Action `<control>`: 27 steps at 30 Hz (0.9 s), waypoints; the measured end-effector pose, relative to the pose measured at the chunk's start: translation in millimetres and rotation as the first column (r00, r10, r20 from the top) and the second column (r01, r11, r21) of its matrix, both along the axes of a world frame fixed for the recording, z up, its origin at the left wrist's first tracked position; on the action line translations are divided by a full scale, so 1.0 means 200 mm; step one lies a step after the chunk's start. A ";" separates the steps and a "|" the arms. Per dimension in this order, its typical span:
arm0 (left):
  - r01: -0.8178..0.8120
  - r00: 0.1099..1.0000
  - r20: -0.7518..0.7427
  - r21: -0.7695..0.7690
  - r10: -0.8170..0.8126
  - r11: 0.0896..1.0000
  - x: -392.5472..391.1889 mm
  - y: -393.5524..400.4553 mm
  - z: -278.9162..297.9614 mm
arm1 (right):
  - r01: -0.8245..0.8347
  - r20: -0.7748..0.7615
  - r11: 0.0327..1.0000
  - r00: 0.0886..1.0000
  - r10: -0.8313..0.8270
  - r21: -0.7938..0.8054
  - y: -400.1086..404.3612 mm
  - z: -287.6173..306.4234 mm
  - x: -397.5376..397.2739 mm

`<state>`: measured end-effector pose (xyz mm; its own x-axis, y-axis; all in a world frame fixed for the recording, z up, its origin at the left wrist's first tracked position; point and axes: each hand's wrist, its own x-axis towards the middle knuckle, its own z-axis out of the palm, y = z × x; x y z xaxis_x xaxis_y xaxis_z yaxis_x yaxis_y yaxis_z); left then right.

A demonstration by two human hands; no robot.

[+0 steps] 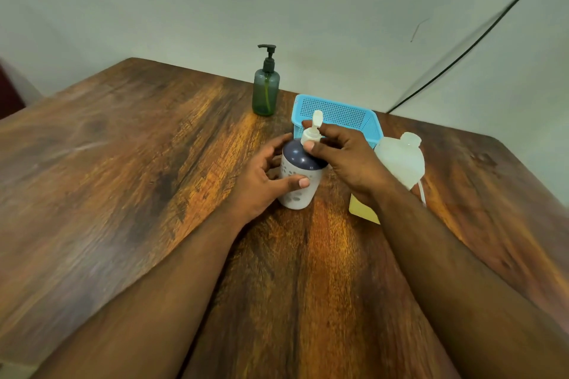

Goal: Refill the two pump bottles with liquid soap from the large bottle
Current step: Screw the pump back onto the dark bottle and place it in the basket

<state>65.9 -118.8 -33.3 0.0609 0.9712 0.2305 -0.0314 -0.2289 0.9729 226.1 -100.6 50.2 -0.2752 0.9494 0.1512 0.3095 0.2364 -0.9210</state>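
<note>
A white pump bottle (pixel 299 191) with a dark blue domed top and leaf pattern stands at the table's middle. My left hand (pixel 261 177) wraps around its body from the left. My right hand (pixel 345 160) pinches its white pump head (pixel 311 134) between thumb and fingers. A green translucent pump bottle (pixel 266 92) with a black pump stands upright farther back, untouched. The large translucent white bottle (pixel 400 158) stands to the right, partly behind my right wrist, with its cap on.
A light blue perforated basket (pixel 338 114) sits behind my hands. A yellow sheet (pixel 361 209) lies flat under my right forearm. The wooden table (pixel 154 163) ends at a grey wall; a black cable (pixel 462 55) runs down the wall at right.
</note>
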 end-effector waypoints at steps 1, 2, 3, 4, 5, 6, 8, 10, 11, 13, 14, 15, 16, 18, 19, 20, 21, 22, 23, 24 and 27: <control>0.018 1.000 -0.007 -0.010 -0.018 1.000 0.00 0.00 0.00 | -0.020 -0.024 1.000 1.000 0.020 0.009 -0.01 0.00 0.00; 0.031 0.999 -0.012 -0.019 -0.031 0.999 0.01 0.00 0.00 | -0.016 -0.038 0.999 0.999 0.017 0.042 -0.02 -0.01 0.00; 0.032 0.999 -0.014 -0.024 -0.033 0.999 0.01 0.01 0.00 | 0.002 -0.047 0.997 0.999 0.002 0.080 -0.03 -0.02 -0.01; 0.020 1.000 -0.018 -0.024 -0.020 1.000 0.02 0.01 0.00 | 0.027 -0.057 0.993 0.998 -0.021 0.112 -0.03 -0.03 -0.02; -0.002 1.000 -0.023 -0.017 0.002 1.000 0.03 0.01 0.00 | 0.057 -0.067 0.990 0.997 -0.048 0.129 -0.03 -0.04 -0.03; -0.029 0.999 -0.035 -0.010 0.028 1.000 0.04 0.01 0.00 | 0.085 -0.071 0.986 0.995 -0.075 0.145 -0.03 -0.05 -0.04; -0.080 0.995 -0.063 0.019 0.081 0.997 0.05 0.01 -0.01 | 0.164 -0.058 0.971 0.986 -0.156 0.171 -0.03 -0.07 -0.06; -0.141 0.986 -0.082 0.053 0.145 0.989 0.07 0.00 -0.02 | 0.227 -0.038 0.956 0.974 -0.224 0.186 -0.02 -0.09 -0.08; -0.178 0.978 -0.095 0.070 0.184 0.982 0.09 0.00 -0.02 | 0.256 -0.029 0.947 0.966 -0.255 0.193 -0.02 -0.10 -0.09; -0.255 0.959 -0.101 0.110 0.266 0.961 0.13 -0.02 -0.01 | 0.322 -0.019 0.922 0.945 -0.326 0.214 -0.02 -0.11 -0.12; -0.298 0.945 -0.097 0.134 0.312 0.945 0.16 -0.02 -0.02 | 0.345 -0.013 0.911 0.936 -0.351 0.227 -0.02 -0.12 -0.14; -0.345 0.926 -0.098 0.162 0.363 0.924 0.18 -0.02 -0.02 | 0.362 -0.003 0.902 0.928 -0.372 0.234 -0.02 -0.12 -0.15; -0.385 0.907 -0.103 0.189 0.408 0.904 0.19 -0.02 -0.02 | 0.373 0.007 0.897 0.923 -0.386 0.235 -0.02 -0.11 -0.16; -0.418 0.887 -0.115 0.213 0.448 0.883 0.21 -0.03 -0.03 | 0.371 0.005 0.904 0.925 -0.381 0.212 -0.03 -0.09 -0.16; -0.413 0.889 -0.121 0.207 0.442 0.887 0.21 -0.03 -0.02 | 0.356 0.002 0.914 0.932 -0.363 0.197 -0.04 -0.07 -0.16; -0.396 0.899 -0.120 0.193 0.422 0.898 0.20 -0.04 -0.01 | 0.336 0.009 0.924 0.939 -0.343 0.185 -0.04 -0.06 -0.16; -0.368 0.912 -0.119 0.179 0.392 0.912 0.20 -0.04 0.02 | 0.326 0.023 0.929 0.942 -0.334 0.174 -0.04 -0.03 -0.15; -0.333 0.927 -0.123 0.169 0.356 0.927 0.18 -0.04 0.05 | 0.320 0.032 0.933 0.944 -0.329 0.163 -0.04 0.01 -0.14; -0.291 0.940 -0.129 0.174 0.315 0.941 0.17 -0.03 0.09 | 0.319 0.037 0.936 0.944 -0.327 0.149 -0.03 0.06 -0.12; -0.247 0.953 -0.132 0.186 0.274 0.951 0.16 -0.02 0.15 | 0.311 0.030 0.939 0.947 -0.318 0.148 -0.02 0.13 -0.10; -0.117 0.983 -0.112 0.212 0.143 0.970 0.15 0.06 0.33 | 0.283 0.007 0.928 0.956 -0.294 0.244 0.04 0.37 -0.01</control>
